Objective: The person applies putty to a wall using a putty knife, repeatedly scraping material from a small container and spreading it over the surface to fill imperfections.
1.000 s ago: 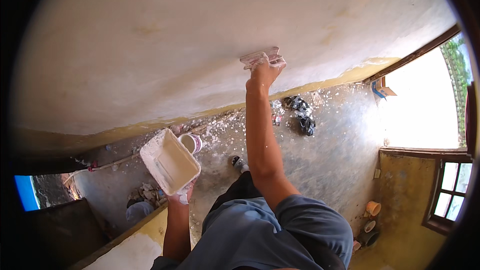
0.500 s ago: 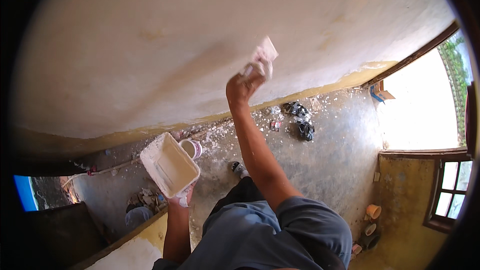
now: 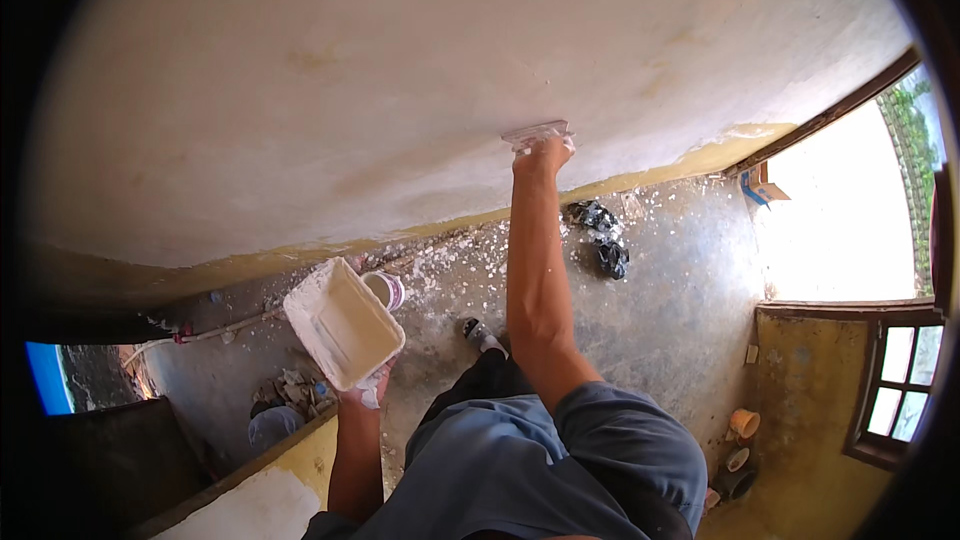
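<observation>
My right hand (image 3: 545,152) grips a putty knife (image 3: 537,130) with a wide, pale-smeared blade. Its blade lies against the wall (image 3: 400,70), which is coated off-white with a few yellowish patches. Below and to the left, my left hand (image 3: 372,385) holds up a rectangular tray (image 3: 300,297) by its near end. Cream-coloured filler coats the inside of the tray, and white residue clings to my left hand. The fingers under the tray are mostly hidden.
A white bucket (image 3: 385,289) stands behind the tray. White flakes litter the concrete floor (image 3: 660,320), with black plastic bags (image 3: 608,255) near the wall's base. A cardboard box (image 3: 763,185) sits by the bright opening. Small pots (image 3: 744,423) line the right wall; a rubble pile (image 3: 295,395) lies left.
My right hand has turned and moved right, bringing the putty knife's blade from raised and blurred to flat along the wall. My left hand and the tray have shifted only slightly.
</observation>
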Demonstrator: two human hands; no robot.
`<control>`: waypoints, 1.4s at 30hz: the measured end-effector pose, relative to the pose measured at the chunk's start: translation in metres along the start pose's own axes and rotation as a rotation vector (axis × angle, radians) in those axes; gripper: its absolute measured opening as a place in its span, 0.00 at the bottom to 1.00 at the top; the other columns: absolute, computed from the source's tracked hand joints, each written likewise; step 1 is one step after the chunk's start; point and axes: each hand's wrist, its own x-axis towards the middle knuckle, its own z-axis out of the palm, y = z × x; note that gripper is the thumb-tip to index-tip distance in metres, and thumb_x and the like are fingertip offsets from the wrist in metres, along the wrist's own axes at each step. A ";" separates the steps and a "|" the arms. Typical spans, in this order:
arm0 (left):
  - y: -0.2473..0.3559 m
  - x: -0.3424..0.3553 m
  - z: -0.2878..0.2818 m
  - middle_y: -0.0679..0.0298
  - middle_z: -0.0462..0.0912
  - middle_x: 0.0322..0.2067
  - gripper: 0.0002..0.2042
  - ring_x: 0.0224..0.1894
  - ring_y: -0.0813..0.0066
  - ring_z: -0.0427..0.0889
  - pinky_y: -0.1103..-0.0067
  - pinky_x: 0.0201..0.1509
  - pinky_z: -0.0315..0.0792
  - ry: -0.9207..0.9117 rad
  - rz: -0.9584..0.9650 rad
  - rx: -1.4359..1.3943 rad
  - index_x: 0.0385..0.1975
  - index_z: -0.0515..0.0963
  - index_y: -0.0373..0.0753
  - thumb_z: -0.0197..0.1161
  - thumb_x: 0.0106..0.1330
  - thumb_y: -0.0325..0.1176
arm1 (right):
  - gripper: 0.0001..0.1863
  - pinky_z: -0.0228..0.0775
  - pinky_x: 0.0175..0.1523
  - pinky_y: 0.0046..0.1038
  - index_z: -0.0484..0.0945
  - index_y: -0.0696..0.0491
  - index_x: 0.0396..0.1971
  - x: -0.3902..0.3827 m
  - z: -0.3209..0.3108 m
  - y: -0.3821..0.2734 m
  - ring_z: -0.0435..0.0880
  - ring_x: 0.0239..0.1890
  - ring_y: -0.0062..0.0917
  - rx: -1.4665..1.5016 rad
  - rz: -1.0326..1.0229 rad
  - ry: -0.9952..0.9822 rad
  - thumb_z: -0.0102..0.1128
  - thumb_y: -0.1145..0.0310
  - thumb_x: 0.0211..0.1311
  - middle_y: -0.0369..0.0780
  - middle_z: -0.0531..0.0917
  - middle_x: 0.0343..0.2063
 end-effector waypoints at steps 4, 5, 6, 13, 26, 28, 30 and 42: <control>0.000 -0.001 0.006 0.60 0.69 0.62 0.36 0.61 0.56 0.72 0.51 0.57 0.73 -0.006 0.016 -0.007 0.67 0.59 0.49 0.60 0.62 0.56 | 0.15 0.72 0.33 0.22 0.58 0.53 0.45 -0.058 0.035 -0.017 0.75 0.35 0.23 -0.145 -0.205 -0.080 0.45 0.80 0.59 0.43 0.70 0.39; -0.001 0.000 0.002 0.60 0.69 0.62 0.35 0.61 0.56 0.72 0.51 0.57 0.73 0.001 0.018 -0.006 0.67 0.59 0.50 0.60 0.62 0.57 | 0.16 0.72 0.36 0.22 0.58 0.54 0.45 -0.069 0.039 -0.023 0.75 0.37 0.24 -0.177 -0.231 -0.135 0.45 0.80 0.58 0.43 0.70 0.39; -0.001 0.001 -0.002 0.60 0.69 0.62 0.35 0.61 0.55 0.72 0.50 0.56 0.73 0.008 0.020 -0.006 0.67 0.59 0.50 0.60 0.62 0.57 | 0.17 0.69 0.45 0.29 0.58 0.55 0.47 -0.063 0.037 -0.011 0.73 0.43 0.27 -0.169 -0.366 -0.161 0.47 0.80 0.59 0.45 0.70 0.39; -0.001 -0.001 -0.005 0.60 0.69 0.62 0.35 0.61 0.56 0.72 0.51 0.57 0.72 0.049 0.025 0.000 0.67 0.60 0.50 0.60 0.61 0.58 | 0.19 0.64 0.53 0.42 0.63 0.62 0.50 -0.109 0.042 0.015 0.73 0.48 0.48 -0.611 -0.796 -0.358 0.50 0.79 0.58 0.54 0.72 0.44; -0.001 0.001 0.016 0.61 0.67 0.64 0.37 0.61 0.58 0.72 0.53 0.57 0.73 -0.056 0.030 0.030 0.68 0.56 0.50 0.61 0.61 0.56 | 0.09 0.76 0.47 0.34 0.70 0.60 0.44 -0.062 -0.068 0.005 0.80 0.36 0.38 -0.759 -1.126 -0.241 0.46 0.71 0.70 0.44 0.79 0.36; -0.001 0.000 0.013 0.60 0.68 0.62 0.36 0.61 0.55 0.72 0.51 0.56 0.73 -0.045 0.043 0.019 0.67 0.58 0.50 0.59 0.62 0.56 | 0.09 0.75 0.49 0.36 0.71 0.59 0.44 -0.070 -0.016 -0.060 0.81 0.40 0.39 -0.661 -1.596 -0.211 0.47 0.72 0.69 0.45 0.80 0.39; -0.003 0.002 0.016 0.57 0.70 0.61 0.32 0.60 0.51 0.73 0.49 0.55 0.73 -0.048 0.052 -0.035 0.65 0.61 0.47 0.56 0.64 0.56 | 0.09 0.72 0.54 0.39 0.72 0.58 0.43 -0.086 0.031 -0.116 0.82 0.44 0.40 -0.535 -1.903 -0.238 0.48 0.73 0.66 0.47 0.81 0.42; -0.003 0.003 -0.007 0.61 0.68 0.63 0.37 0.61 0.56 0.72 0.51 0.56 0.73 0.012 0.024 0.023 0.67 0.58 0.53 0.61 0.60 0.59 | 0.19 0.55 0.63 0.46 0.79 0.49 0.43 -0.047 0.031 -0.063 0.74 0.56 0.38 -0.981 -1.909 -0.309 0.60 0.78 0.49 0.38 0.80 0.49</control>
